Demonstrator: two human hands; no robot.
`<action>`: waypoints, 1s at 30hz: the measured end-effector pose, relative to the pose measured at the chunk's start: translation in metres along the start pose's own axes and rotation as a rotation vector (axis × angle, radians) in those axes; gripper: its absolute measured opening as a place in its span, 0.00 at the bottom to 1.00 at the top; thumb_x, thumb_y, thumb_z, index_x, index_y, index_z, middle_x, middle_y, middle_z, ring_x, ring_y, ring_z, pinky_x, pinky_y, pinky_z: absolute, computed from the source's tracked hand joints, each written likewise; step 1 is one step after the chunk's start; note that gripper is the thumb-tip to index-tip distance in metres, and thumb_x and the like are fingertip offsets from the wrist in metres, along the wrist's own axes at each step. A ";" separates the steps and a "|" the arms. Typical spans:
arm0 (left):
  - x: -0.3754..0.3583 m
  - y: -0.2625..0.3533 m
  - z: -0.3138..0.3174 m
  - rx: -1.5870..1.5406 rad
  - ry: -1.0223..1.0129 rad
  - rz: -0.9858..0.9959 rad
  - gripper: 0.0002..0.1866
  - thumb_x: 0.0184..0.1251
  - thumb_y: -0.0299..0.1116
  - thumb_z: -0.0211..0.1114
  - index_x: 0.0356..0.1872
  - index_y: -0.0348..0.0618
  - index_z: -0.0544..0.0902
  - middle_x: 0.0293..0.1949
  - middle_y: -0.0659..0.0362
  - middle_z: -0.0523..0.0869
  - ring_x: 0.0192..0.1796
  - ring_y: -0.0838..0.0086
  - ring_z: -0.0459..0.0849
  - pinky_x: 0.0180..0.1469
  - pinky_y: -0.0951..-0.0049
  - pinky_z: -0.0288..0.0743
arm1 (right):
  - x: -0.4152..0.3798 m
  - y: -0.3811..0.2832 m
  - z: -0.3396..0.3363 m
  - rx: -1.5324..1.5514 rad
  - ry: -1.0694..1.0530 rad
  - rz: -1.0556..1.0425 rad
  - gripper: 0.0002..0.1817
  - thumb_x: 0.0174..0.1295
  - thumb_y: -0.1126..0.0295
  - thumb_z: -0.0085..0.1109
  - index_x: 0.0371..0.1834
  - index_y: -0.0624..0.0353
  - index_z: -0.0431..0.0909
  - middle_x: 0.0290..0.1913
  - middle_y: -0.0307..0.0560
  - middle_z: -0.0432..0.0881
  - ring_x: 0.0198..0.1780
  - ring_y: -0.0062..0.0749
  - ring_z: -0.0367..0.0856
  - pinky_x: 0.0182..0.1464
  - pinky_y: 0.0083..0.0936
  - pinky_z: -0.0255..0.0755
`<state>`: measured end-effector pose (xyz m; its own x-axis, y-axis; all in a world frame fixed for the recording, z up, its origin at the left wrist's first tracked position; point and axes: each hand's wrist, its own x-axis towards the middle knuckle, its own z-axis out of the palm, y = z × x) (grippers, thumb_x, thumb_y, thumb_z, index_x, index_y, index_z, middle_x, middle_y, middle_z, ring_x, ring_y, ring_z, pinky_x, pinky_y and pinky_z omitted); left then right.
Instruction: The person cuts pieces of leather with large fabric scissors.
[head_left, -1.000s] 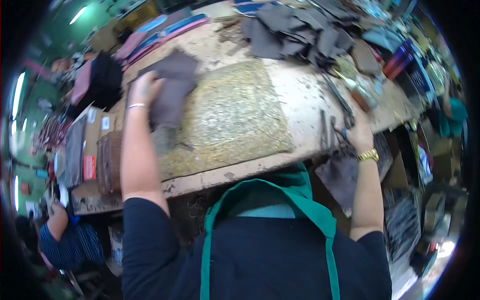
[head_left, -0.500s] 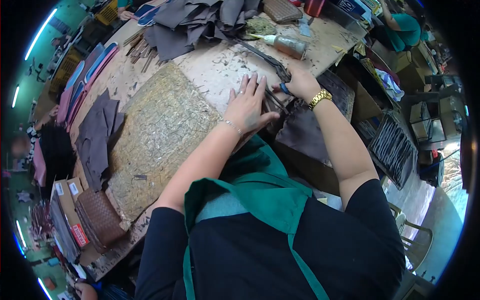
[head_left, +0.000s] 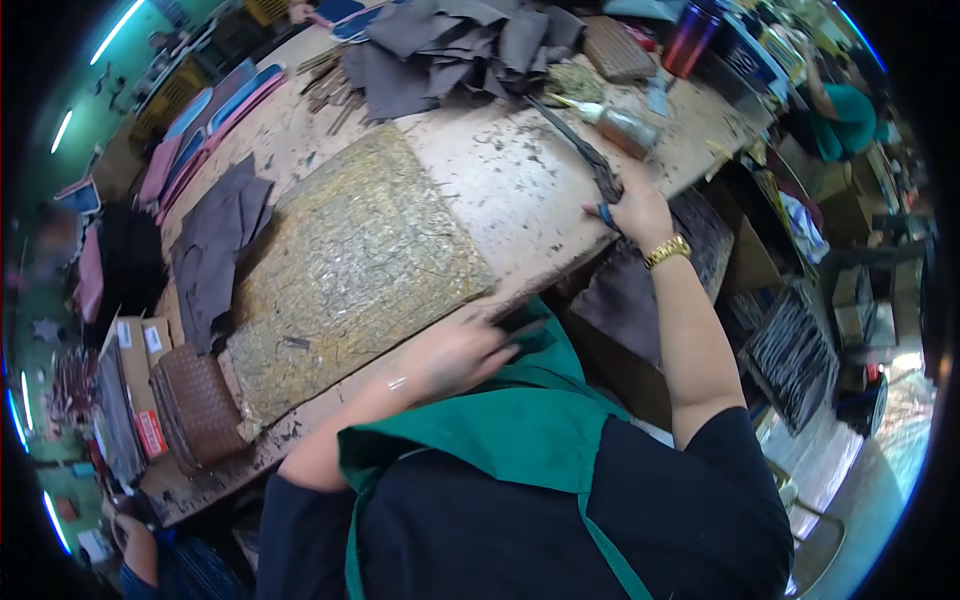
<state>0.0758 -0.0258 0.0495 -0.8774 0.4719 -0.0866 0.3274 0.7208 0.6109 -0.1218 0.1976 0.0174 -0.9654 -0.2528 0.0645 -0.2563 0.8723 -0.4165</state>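
Note:
My right hand (head_left: 640,212), with a gold watch at the wrist and a blue band by the fingers, is closed around the near end of a long, narrow dark strip (head_left: 582,148). The strip lies slantwise over the pale table (head_left: 505,180), its thin end reaching toward the dark leather pile. My left hand (head_left: 455,355) is smeared by motion, low over the table's front edge and beside my green apron (head_left: 480,430). Close to it lies a mottled, yellow-brown square board (head_left: 360,260). Beyond my right hand a small bottle with a pointed tip (head_left: 628,130) lies on its side.
A heap of dark leather pieces (head_left: 450,50) covers the far side. Another dark piece (head_left: 215,250) overlaps the board's left edge. Brown woven wallets (head_left: 205,405) stand at left; a tumbler (head_left: 692,38) stands at back right. A co-worker in green (head_left: 850,120) is farther right.
My left hand has pulled back from the strip toward my body, down and left. My right hand keeps hold near the table edge. The whole view has shifted a little.

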 end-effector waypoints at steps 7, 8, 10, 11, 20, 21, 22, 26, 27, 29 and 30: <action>-0.274 -0.026 0.115 -0.046 0.121 -1.094 0.17 0.54 0.41 0.62 0.40 0.41 0.77 0.39 0.46 0.79 0.42 0.52 0.77 0.43 0.60 0.72 | -0.002 -0.002 0.001 -0.027 0.048 0.000 0.31 0.30 0.45 0.71 0.23 0.60 0.69 0.26 0.55 0.77 0.32 0.49 0.76 0.35 0.37 0.69; -0.281 -0.018 0.135 -0.089 -0.028 -1.441 0.23 0.53 0.42 0.62 0.49 0.43 0.72 0.48 0.46 0.74 0.50 0.53 0.72 0.49 0.57 0.69 | -0.003 -0.001 0.001 -0.020 0.051 -0.013 0.31 0.30 0.45 0.71 0.24 0.60 0.69 0.26 0.55 0.77 0.32 0.49 0.76 0.35 0.37 0.69; -0.273 -0.010 0.141 -0.141 -0.181 -1.776 0.30 0.53 0.44 0.62 0.57 0.44 0.66 0.56 0.47 0.68 0.58 0.53 0.66 0.54 0.54 0.66 | 0.000 -0.003 -0.002 -0.012 0.063 -0.029 0.31 0.30 0.45 0.72 0.24 0.60 0.69 0.26 0.56 0.77 0.32 0.49 0.76 0.35 0.37 0.69; -0.275 -0.018 0.146 -0.007 -0.265 -1.622 0.34 0.53 0.46 0.62 0.61 0.46 0.62 0.60 0.49 0.64 0.62 0.54 0.61 0.56 0.51 0.63 | -0.001 -0.005 -0.003 -0.015 0.036 -0.024 0.31 0.30 0.45 0.72 0.24 0.60 0.69 0.26 0.56 0.77 0.32 0.49 0.76 0.35 0.37 0.69; -0.070 -0.022 -0.074 0.247 0.550 -0.210 0.14 0.55 0.37 0.61 0.38 0.39 0.79 0.41 0.49 0.80 0.46 0.56 0.76 0.50 0.63 0.69 | -0.006 -0.008 0.000 -0.051 0.002 0.016 0.31 0.31 0.45 0.71 0.24 0.60 0.68 0.27 0.54 0.78 0.33 0.48 0.77 0.36 0.36 0.70; -0.033 -0.053 -0.080 0.308 0.650 -0.068 0.14 0.55 0.39 0.61 0.37 0.39 0.80 0.40 0.49 0.80 0.45 0.57 0.77 0.49 0.64 0.69 | -0.006 -0.008 -0.001 -0.058 -0.005 0.027 0.31 0.31 0.45 0.71 0.24 0.60 0.68 0.27 0.54 0.78 0.33 0.48 0.77 0.36 0.36 0.70; 0.008 -0.071 -0.090 -0.040 0.659 -0.202 0.15 0.58 0.42 0.59 0.37 0.40 0.81 0.40 0.52 0.81 0.45 0.63 0.78 0.48 0.66 0.69 | -0.006 -0.008 -0.001 -0.057 0.003 0.030 0.31 0.31 0.45 0.71 0.24 0.60 0.68 0.27 0.54 0.77 0.32 0.48 0.77 0.36 0.36 0.70; 0.158 -0.169 -0.097 -1.587 0.796 -0.557 0.28 0.53 0.53 0.64 0.44 0.37 0.73 0.31 0.54 0.81 0.34 0.68 0.80 0.36 0.73 0.74 | -0.006 -0.006 0.002 -0.040 0.024 0.034 0.32 0.31 0.44 0.71 0.26 0.61 0.69 0.26 0.55 0.77 0.32 0.48 0.77 0.35 0.36 0.70; 0.178 -0.174 -0.096 -1.580 0.792 -0.543 0.28 0.53 0.53 0.64 0.44 0.37 0.73 0.31 0.54 0.81 0.34 0.68 0.80 0.36 0.73 0.74 | -0.007 -0.005 0.003 -0.037 0.038 0.035 0.32 0.31 0.44 0.71 0.26 0.61 0.69 0.26 0.55 0.77 0.32 0.48 0.77 0.35 0.36 0.70; 0.212 -0.177 -0.097 -1.617 1.034 -0.699 0.20 0.50 0.45 0.69 0.34 0.38 0.76 0.27 0.55 0.81 0.27 0.71 0.79 0.30 0.75 0.73 | -0.008 -0.004 0.004 0.007 0.059 0.021 0.31 0.30 0.45 0.71 0.24 0.60 0.68 0.26 0.53 0.77 0.31 0.48 0.77 0.35 0.36 0.70; 0.223 -0.184 -0.100 -1.613 1.021 -0.687 0.20 0.50 0.45 0.69 0.34 0.38 0.76 0.27 0.55 0.81 0.27 0.71 0.79 0.30 0.75 0.73 | -0.007 -0.004 0.004 -0.005 0.049 0.042 0.32 0.30 0.45 0.71 0.24 0.60 0.68 0.26 0.52 0.78 0.32 0.47 0.77 0.37 0.36 0.70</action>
<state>-0.2150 -0.1046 -0.0034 -0.7226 -0.4452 -0.5289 -0.1220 -0.6709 0.7314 -0.1136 0.1944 0.0148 -0.9765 -0.1955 0.0911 -0.2156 0.8837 -0.4153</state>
